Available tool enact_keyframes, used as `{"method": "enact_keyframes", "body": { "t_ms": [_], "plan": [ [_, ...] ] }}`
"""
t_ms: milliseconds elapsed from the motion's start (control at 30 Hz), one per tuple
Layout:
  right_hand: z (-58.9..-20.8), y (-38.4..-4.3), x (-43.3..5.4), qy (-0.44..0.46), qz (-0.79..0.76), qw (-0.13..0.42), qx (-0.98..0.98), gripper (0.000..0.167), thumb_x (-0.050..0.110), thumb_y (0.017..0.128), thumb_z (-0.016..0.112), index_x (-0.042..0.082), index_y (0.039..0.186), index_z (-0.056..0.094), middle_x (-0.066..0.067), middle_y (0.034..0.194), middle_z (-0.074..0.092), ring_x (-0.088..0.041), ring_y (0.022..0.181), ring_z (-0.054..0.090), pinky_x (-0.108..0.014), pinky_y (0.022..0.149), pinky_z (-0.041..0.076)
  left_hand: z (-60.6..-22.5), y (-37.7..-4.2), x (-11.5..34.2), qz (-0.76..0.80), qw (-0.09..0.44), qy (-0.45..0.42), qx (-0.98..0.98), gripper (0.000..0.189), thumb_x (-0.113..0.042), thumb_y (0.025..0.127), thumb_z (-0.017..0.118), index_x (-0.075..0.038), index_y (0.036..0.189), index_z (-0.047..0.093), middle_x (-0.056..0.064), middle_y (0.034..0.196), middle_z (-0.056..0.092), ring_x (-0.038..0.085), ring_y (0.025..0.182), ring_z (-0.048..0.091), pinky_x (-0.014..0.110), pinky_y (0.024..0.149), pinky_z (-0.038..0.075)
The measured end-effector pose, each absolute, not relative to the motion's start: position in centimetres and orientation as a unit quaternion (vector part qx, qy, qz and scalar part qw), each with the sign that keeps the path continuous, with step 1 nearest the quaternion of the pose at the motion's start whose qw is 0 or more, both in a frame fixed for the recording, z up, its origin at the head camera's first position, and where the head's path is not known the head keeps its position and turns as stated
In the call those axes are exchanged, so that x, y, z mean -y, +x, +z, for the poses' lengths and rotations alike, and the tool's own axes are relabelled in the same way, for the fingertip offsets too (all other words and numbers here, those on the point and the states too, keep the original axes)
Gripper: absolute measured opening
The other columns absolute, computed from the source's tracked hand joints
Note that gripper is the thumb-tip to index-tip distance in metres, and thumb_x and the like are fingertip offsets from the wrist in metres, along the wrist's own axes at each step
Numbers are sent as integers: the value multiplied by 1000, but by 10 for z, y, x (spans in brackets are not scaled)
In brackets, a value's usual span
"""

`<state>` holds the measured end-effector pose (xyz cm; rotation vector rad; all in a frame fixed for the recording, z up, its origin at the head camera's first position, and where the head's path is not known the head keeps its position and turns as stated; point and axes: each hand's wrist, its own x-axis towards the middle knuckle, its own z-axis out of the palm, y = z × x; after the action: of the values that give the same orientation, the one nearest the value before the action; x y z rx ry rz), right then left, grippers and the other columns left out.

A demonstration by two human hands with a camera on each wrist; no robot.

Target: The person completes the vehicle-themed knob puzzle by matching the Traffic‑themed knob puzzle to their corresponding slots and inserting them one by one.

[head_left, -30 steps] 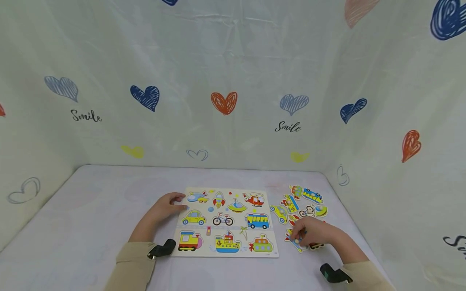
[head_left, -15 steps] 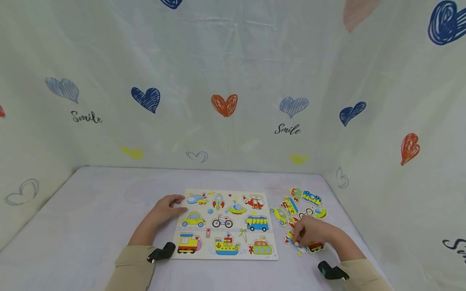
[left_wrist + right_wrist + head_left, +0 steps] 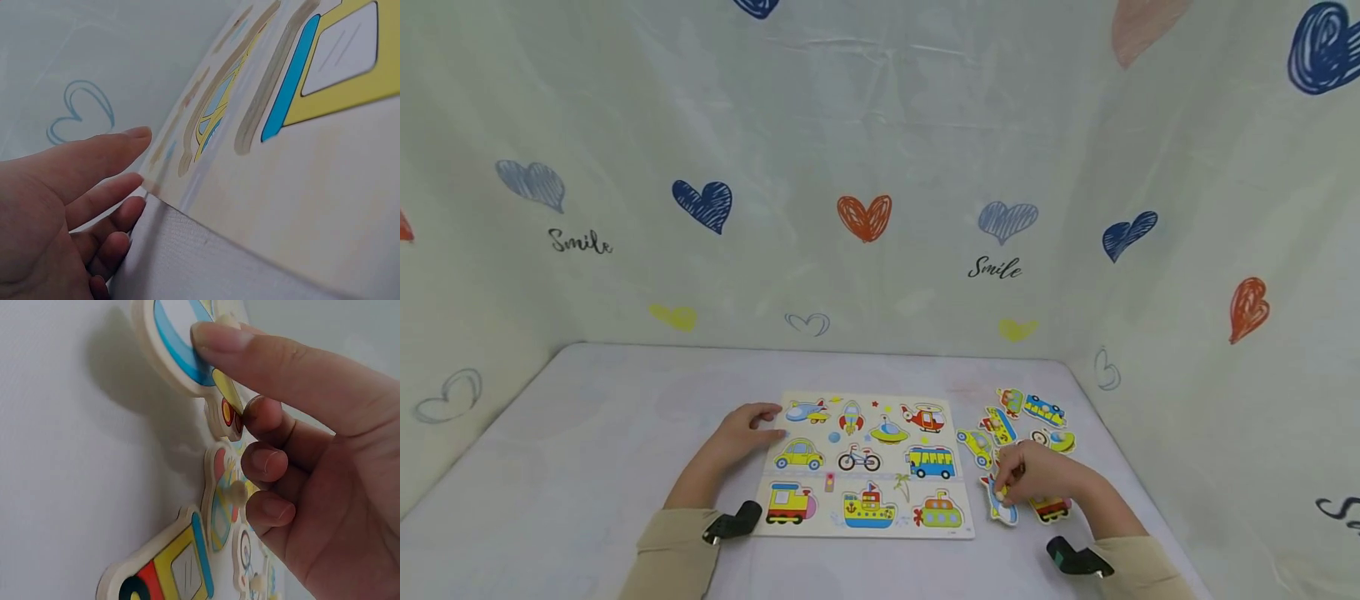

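Your right hand [image 3: 1037, 472] pinches the blue-and-white wooden airplane piece [image 3: 1002, 512] over the white tabletop [image 3: 625, 417]. Your left hand [image 3: 743, 429], relaxed with fingers apart, is at the left edge of the cream rectangular picture board [image 3: 891, 460], between your hands.

Board [image 3: 829, 518] on table [image 3: 625, 417]; pieces [image 3: 1000, 426] right of board; backdrop [image 3: 775, 275] behind table.

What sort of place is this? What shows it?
Probably a staged tabletop recording booth: a heart-and-"Smile" printed backdrop encloses the white-topped table on three sides, with a vehicle puzzle board and loose pieces on it.
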<state>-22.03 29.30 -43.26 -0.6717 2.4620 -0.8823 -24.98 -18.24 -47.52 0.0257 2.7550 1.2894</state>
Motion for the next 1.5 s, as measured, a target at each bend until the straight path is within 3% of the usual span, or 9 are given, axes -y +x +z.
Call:
{"method": "enact_keyframes", "body": {
  "t_ms": [167,667,967,1200,1500],
  "plan": [
    [-433,-228,-278,-259,-347,203,-878,9,19,75,85,21,81,79,3,72,54,-13,67,51,-21,56,41,-475,-251,182,421,51,7,-906,52,-21,85,74,2,129,57,16,115,58,32,104,48,49,89,42],
    [-430,-252,-201,-240,-455,133,-847,11,15,73,86,10,79,78,-3,80,51,-21,80,46,-27,64,37,-474,-250,182,410,55,8,-910,55,-20,81,78,-1,129,59,15,118,57,33,108,48,53,94,42],
    [-430,-263,-162,-248,-496,132,-822,11,8,73,85,6,79,76,-5,87,45,-24,84,47,-28,64,53,-472,-248,181,412,58,6,-909,53,-21,81,78,-2,128,61,16,121,56,36,113,48,54,97,41],
    [-431,-266,-131,-266,-501,124,-814,12,11,75,84,6,80,75,-3,85,49,-26,80,42,-30,65,35,-474,-249,181,416,56,3,-908,51,-19,80,78,-1,125,61,17,121,57,38,115,48,55,98,41],
    [-435,-274,-91,-218,-502,110,-830,14,16,73,86,10,79,75,0,87,57,-20,77,45,-29,64,36,-473,-249,182,412,51,11,-910,51,-15,77,80,0,123,61,15,117,59,36,111,50,53,96,42]
  ]
}}
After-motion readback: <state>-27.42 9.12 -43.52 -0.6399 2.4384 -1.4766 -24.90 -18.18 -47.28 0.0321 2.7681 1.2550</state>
